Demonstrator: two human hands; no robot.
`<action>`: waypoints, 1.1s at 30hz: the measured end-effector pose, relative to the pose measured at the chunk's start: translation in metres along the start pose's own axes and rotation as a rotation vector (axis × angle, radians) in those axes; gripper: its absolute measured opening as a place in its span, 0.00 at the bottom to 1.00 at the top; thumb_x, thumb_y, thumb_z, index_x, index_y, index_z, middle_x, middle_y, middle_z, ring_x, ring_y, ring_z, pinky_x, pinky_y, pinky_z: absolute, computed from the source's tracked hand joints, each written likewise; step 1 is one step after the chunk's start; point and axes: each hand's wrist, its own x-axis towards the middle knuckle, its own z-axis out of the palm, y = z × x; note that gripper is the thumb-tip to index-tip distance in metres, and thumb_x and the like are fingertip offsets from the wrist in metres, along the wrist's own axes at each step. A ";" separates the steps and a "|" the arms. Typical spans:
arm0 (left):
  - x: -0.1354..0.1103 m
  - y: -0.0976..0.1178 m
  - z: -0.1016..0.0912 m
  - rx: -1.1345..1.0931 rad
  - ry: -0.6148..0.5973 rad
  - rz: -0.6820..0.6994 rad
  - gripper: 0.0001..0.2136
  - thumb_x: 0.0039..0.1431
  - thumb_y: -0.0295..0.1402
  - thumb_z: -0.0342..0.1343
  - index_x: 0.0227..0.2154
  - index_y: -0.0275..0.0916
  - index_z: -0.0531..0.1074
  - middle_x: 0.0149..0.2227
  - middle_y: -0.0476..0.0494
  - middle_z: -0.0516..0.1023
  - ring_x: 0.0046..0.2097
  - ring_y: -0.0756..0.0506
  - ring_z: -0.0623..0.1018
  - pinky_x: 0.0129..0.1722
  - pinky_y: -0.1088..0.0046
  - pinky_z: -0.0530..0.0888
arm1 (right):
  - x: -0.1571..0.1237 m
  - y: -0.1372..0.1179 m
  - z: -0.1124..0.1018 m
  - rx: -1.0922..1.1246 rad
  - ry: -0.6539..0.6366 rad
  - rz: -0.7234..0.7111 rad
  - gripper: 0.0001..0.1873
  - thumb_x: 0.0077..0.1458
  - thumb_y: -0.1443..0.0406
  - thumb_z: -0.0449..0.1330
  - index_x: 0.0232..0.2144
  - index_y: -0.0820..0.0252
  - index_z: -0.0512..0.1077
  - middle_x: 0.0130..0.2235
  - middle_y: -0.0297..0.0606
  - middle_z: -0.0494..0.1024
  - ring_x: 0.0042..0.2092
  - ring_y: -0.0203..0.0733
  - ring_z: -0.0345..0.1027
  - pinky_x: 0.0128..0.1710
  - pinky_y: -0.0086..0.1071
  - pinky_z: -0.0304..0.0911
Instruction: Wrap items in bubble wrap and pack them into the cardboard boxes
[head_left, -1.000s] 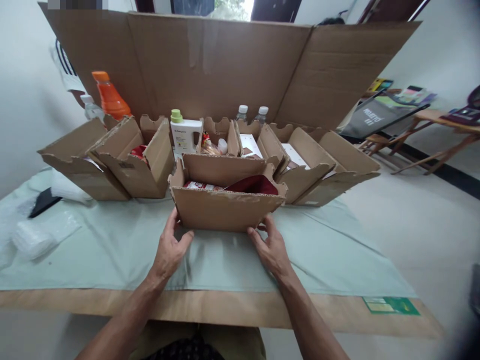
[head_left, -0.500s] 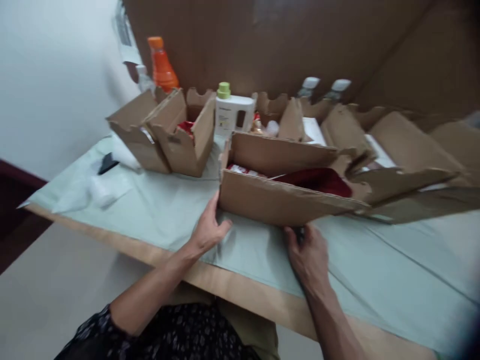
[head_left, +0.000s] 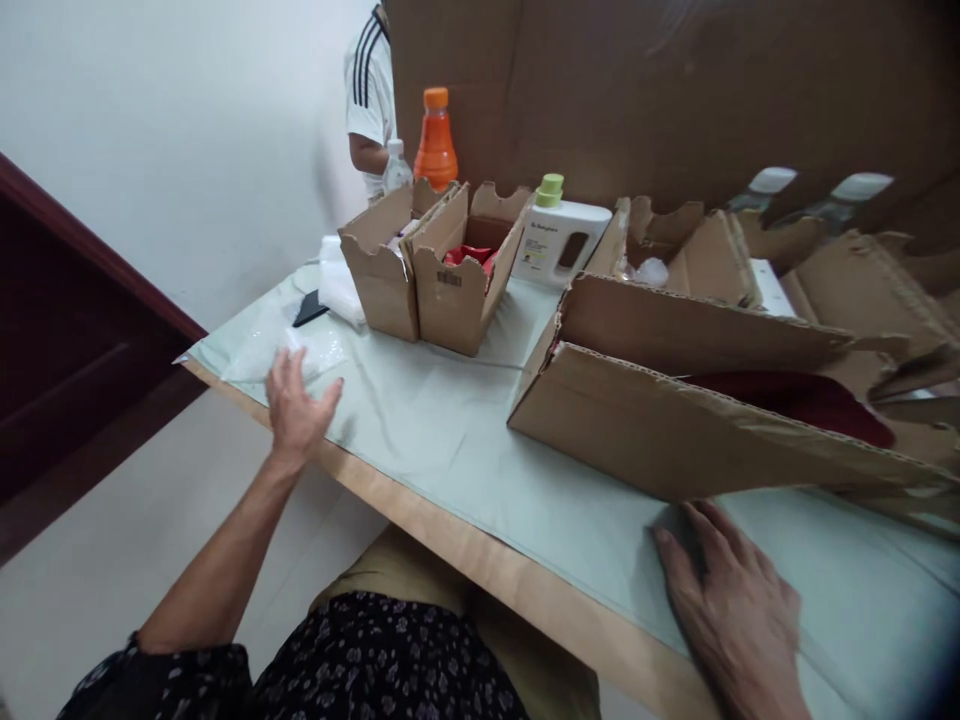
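Observation:
My left hand [head_left: 298, 410] hovers open, fingers spread, above the table's left part, close to a clear plastic bag [head_left: 289, 350]. My right hand [head_left: 739, 600] lies flat and open on the pale green cloth [head_left: 442, 430], just in front of the near cardboard box [head_left: 697, 430]. That box holds something dark red [head_left: 802, 395]. Neither hand holds anything.
Two open cardboard boxes [head_left: 435, 265] stand at the back left, beside a white detergent bottle with a green cap [head_left: 559, 240] and an orange bottle [head_left: 436, 140]. A tall cardboard sheet [head_left: 660, 90] walls the back. A person in a white striped shirt [head_left: 367, 100] stands behind. More boxes stand at right.
My view has swung left. My left hand left the near box's corner and moved far left toward the plastic bag. My right hand came off the box and lies on the cloth.

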 end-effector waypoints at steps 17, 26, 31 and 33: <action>-0.031 0.043 -0.030 -1.111 -0.193 -0.535 0.15 0.48 0.35 0.67 0.39 0.39 0.76 0.33 0.49 0.79 0.35 0.46 0.79 0.42 0.67 0.80 | -0.026 -0.039 -0.024 0.394 0.262 -0.024 0.19 0.64 0.54 0.57 0.47 0.60 0.79 0.56 0.52 0.79 0.58 0.59 0.72 0.61 0.58 0.64; -0.093 0.138 -0.018 -1.438 -0.837 -0.792 0.08 0.54 0.31 0.64 0.38 0.39 0.77 0.41 0.43 0.84 0.43 0.42 0.83 0.46 0.64 0.80 | -0.066 -0.139 -0.024 1.466 -0.298 0.138 0.56 0.50 0.40 0.68 0.73 0.50 0.52 0.70 0.51 0.64 0.68 0.59 0.62 0.61 0.50 0.67; -0.115 0.135 0.003 -1.306 -0.843 -0.713 0.13 0.58 0.34 0.64 0.45 0.38 0.76 0.47 0.40 0.82 0.48 0.42 0.82 0.50 0.65 0.79 | -0.059 -0.134 -0.027 1.492 -0.280 0.267 0.29 0.52 0.47 0.72 0.53 0.53 0.77 0.45 0.39 0.82 0.44 0.43 0.76 0.45 0.35 0.71; -0.118 0.128 0.005 -1.177 -0.667 -0.549 0.16 0.61 0.36 0.63 0.51 0.40 0.74 0.52 0.40 0.81 0.54 0.41 0.80 0.55 0.62 0.76 | -0.057 -0.125 -0.029 1.455 -0.264 0.300 0.17 0.57 0.51 0.70 0.42 0.55 0.81 0.36 0.35 0.81 0.36 0.37 0.71 0.38 0.30 0.68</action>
